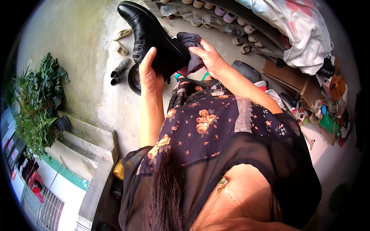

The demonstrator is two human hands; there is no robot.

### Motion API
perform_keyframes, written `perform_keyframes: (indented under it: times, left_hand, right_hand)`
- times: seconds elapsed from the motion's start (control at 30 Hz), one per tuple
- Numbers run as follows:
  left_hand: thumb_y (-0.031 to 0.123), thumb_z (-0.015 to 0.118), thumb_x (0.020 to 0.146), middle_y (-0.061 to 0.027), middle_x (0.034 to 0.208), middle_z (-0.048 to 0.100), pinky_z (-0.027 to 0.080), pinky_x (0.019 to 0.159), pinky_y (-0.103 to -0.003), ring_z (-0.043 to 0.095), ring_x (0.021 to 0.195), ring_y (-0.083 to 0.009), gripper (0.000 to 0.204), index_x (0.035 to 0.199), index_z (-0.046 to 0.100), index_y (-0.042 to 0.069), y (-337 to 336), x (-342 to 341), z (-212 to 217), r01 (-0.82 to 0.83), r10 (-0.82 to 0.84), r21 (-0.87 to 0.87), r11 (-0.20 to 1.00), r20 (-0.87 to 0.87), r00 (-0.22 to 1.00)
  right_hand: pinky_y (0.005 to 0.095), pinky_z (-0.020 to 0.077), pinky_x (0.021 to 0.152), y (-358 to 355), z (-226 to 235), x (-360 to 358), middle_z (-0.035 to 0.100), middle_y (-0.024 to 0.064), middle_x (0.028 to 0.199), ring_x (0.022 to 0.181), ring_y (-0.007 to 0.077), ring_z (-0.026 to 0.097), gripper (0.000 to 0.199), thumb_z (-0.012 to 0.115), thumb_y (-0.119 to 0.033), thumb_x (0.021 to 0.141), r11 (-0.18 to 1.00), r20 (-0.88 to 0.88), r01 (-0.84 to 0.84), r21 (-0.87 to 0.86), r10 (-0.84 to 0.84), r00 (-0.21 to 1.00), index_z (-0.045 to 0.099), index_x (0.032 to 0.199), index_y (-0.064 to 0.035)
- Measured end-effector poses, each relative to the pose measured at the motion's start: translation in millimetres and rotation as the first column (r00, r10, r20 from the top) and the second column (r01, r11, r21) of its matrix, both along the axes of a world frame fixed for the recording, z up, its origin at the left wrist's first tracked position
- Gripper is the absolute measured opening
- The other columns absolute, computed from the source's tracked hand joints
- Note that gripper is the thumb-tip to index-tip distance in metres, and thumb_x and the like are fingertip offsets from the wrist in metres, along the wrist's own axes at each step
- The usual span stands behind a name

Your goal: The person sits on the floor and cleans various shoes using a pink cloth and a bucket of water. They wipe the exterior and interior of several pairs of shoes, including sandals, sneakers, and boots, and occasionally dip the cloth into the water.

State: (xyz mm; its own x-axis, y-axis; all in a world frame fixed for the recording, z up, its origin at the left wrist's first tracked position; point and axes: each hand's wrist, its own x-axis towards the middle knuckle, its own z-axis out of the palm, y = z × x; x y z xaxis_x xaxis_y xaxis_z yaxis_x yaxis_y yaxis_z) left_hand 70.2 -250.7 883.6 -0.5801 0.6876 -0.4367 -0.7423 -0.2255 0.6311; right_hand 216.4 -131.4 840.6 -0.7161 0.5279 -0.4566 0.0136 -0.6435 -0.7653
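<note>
Hands held a black leather lace-up ankle boot [152, 32] above the lap, its toe pointing up and away toward the far wall. Left hand [148, 71] was clenched around the boot's shaft from below, fingers [152, 54] pressed on the side just beneath the laces. Right hand [210, 57] grasped a dark grey cloth [191, 48], bunched and pressed against the boot's opening, just right of the left grip. Beneath both grips lay a dark floral dress [208, 123] over the knees. Beyond the boot, on the pale concrete floor [96, 77], stood a pair of small grey boots [117, 72] and some tan sandals [122, 40], well apart from the hands. Further right of the cloth, a long rack of shoes [231, 19] ran along the wall.
</note>
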Motion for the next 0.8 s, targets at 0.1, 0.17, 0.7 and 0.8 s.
perform_keyframes:
  times: [0.1,0.17,0.7,0.8]
  left_hand:
    - [0.008,0.065,0.086,-0.0116,0.110,0.067,0.056,0.088,-0.038,0.067,0.097,-0.0246,0.039,0.123,0.058,0.000,-5,3,-10,-0.111,0.106,-0.074,0.991,-0.072,0.992]
    - [0.006,0.064,0.085,-0.0116,0.104,0.068,0.058,0.080,-0.035,0.069,0.089,-0.0232,0.034,0.119,0.061,-0.001,-7,3,-20,-0.182,0.180,-0.100,0.978,-0.034,0.983]
    - [0.009,0.061,0.085,-0.0061,0.089,0.065,0.055,0.069,-0.031,0.063,0.074,-0.0165,0.023,0.105,0.064,0.000,-19,-16,-12,-0.224,0.215,-0.285,0.932,-0.061,0.975]
    - [0.009,0.061,0.085,-0.0059,0.089,0.065,0.055,0.069,-0.031,0.063,0.074,-0.0166,0.023,0.105,0.064,0.000,-22,-17,-16,-0.240,0.220,-0.242,0.940,-0.104,0.970]
  right_hand:
    - [0.0335,0.0494,0.090,15,-15,1,0.062,0.0090,0.112,0.101,0.0221,0.062,0.038,0.065,-0.021,0.090,0.725,0.201,-0.155,0.671,0.023,0.979,0.058,0.121,0.0002]
    - [0.0349,0.0495,0.089,25,15,-8,0.063,0.0136,0.105,0.096,0.0289,0.063,0.040,0.067,-0.026,0.088,0.489,0.187,-0.154,0.859,-0.019,0.982,0.059,0.117,0.0002]
    - [0.0383,0.0516,0.079,1,63,-36,0.061,0.0012,0.093,0.096,0.0212,0.058,0.026,0.064,-0.024,0.083,-0.253,0.543,-0.502,0.827,0.133,0.829,0.074,0.106,-0.0189]
    - [0.0389,0.0511,0.080,-11,68,-32,0.061,0.0024,0.091,0.096,0.0222,0.058,0.021,0.065,-0.024,0.082,-0.028,0.542,-0.545,0.838,0.171,0.823,0.074,0.099,-0.0157]
